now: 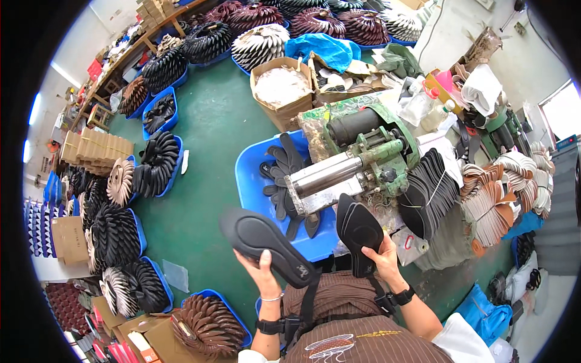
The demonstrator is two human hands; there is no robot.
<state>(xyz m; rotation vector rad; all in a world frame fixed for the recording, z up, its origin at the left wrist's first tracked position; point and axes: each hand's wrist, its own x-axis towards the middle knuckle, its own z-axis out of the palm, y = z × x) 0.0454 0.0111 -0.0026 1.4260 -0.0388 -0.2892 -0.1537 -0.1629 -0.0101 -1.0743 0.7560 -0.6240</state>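
My left hand [262,276] grips a black insole [264,243] near its edge, thumb on top; its far end is blurred. In my right hand [384,264] is a pair of black insoles [357,228], overlapping and pointed away from me, with the thumb pressed on the upper one. Just beyond both hands stands a green machine with a shiny metal roller [330,175]. Under its left side sits a blue bin [244,175], where several loose black insoles [284,160] lie in a heap.
On the right, a tied stack of black insoles [426,193] leans beside bundles of tan and white ones [487,212]. A cardboard box [283,112] of pale material stands beyond the bin. Several blue tubs [177,175] of fanned insoles line the left side of the green floor [203,145].
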